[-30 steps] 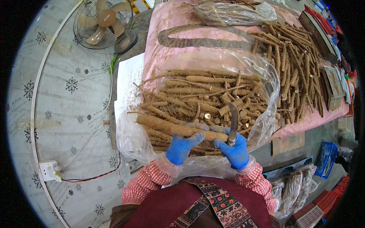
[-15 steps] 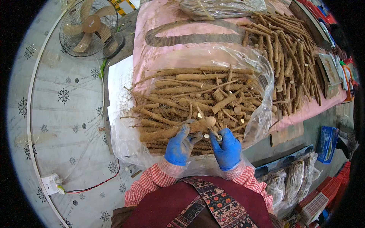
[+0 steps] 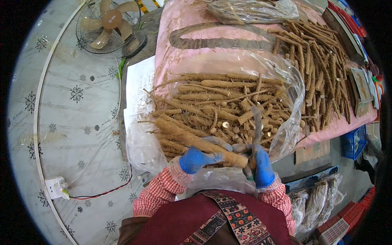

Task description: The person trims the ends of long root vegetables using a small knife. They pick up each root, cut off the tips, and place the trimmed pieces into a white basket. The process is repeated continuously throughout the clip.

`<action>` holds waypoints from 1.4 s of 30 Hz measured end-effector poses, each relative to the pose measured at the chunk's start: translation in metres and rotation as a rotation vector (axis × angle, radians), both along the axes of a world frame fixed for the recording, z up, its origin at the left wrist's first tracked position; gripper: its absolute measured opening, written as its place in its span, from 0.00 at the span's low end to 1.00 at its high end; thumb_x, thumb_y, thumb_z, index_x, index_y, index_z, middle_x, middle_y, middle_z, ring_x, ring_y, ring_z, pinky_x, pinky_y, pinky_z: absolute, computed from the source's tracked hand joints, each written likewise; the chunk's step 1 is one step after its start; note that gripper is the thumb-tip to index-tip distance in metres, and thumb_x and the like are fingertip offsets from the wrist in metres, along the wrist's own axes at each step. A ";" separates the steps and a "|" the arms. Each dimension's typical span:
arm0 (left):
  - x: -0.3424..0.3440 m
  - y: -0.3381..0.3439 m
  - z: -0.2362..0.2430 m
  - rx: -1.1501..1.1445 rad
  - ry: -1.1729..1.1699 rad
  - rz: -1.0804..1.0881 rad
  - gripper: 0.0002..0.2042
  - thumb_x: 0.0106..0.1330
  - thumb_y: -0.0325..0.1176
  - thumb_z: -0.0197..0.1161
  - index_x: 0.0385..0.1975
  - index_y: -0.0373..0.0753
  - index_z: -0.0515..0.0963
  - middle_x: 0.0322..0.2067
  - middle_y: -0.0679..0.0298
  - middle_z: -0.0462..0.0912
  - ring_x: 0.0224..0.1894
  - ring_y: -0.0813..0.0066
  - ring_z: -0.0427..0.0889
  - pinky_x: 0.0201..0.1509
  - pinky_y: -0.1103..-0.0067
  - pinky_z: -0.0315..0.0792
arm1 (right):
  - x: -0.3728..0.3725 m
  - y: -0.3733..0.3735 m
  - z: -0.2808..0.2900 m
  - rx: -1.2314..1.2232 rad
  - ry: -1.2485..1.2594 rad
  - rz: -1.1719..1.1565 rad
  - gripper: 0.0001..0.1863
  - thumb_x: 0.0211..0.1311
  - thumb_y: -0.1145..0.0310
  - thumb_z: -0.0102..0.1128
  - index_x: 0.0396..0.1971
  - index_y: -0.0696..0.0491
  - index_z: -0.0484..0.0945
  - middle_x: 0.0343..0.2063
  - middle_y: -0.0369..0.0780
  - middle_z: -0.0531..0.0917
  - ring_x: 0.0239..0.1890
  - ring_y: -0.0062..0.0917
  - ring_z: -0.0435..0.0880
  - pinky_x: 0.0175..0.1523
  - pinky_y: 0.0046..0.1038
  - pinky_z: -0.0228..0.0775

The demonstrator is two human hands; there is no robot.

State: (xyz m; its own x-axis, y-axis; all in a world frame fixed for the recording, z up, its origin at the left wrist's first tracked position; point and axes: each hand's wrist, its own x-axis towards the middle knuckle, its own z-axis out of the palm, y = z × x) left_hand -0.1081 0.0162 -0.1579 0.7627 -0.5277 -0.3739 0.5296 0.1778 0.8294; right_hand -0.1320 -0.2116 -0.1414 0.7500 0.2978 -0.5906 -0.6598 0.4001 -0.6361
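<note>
My left hand (image 3: pixel 197 158), in a blue and grey glove, grips a long brown hairy yam (image 3: pixel 185 134) that slants from upper left down to its cut end. My right hand (image 3: pixel 263 167), gloved alike, is closed round a knife (image 3: pixel 257 122), its blurred blade pointing up and away from me. The knife and the right fingers are right at the yam's cut end; whether the blade touches it I cannot tell. Below both hands lies a heap of yams (image 3: pixel 204 96) and cut-off pieces in a clear plastic bag (image 3: pixel 143 153).
A larger pile of yams (image 3: pixel 312 69) lies at the right on the pink cloth (image 3: pixel 179 63). A clear bag (image 3: pixel 253 11) rests at the back, and a fan (image 3: pixel 110 22) stands far left. Bagged goods (image 3: pixel 316 196) and a blue crate (image 3: pixel 353 143) are at the lower right.
The left hand has brought the yam round so that its cut end points right and nearer to me. My right hand has turned the knife upright at that end. The whole view has shifted slightly.
</note>
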 end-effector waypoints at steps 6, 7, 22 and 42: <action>0.000 -0.031 0.009 0.242 -0.220 0.148 0.19 0.62 0.37 0.66 0.48 0.34 0.72 0.42 0.62 0.79 0.43 0.75 0.77 0.46 0.77 0.73 | -0.022 0.009 -0.004 -0.299 -0.224 -0.033 0.16 0.61 0.67 0.62 0.45 0.59 0.77 0.20 0.36 0.79 0.19 0.15 0.74 0.23 0.18 0.64; -0.005 -0.042 0.004 0.283 -0.252 0.241 0.19 0.62 0.38 0.66 0.48 0.34 0.72 0.41 0.61 0.79 0.42 0.75 0.78 0.45 0.77 0.74 | -0.024 0.015 -0.002 -0.410 -0.266 -0.038 0.17 0.59 0.70 0.64 0.47 0.60 0.76 0.23 0.36 0.80 0.22 0.15 0.76 0.26 0.18 0.67; 0.027 -0.017 -0.015 0.213 -0.022 0.644 0.19 0.72 0.48 0.49 0.26 0.40 0.72 0.18 0.67 0.72 0.18 0.84 0.67 0.18 0.84 0.62 | -0.034 0.028 -0.019 -0.385 -0.357 -0.260 0.17 0.60 0.74 0.61 0.50 0.58 0.74 0.20 0.31 0.75 0.15 0.12 0.68 0.18 0.16 0.57; 0.052 -0.052 -0.030 0.442 -0.416 0.777 0.16 0.71 0.44 0.54 0.31 0.36 0.74 0.21 0.70 0.73 0.21 0.77 0.68 0.24 0.78 0.66 | -0.033 0.003 -0.014 -0.266 -0.156 -0.230 0.12 0.65 0.67 0.57 0.42 0.57 0.71 0.17 0.36 0.75 0.11 0.17 0.69 0.15 0.19 0.58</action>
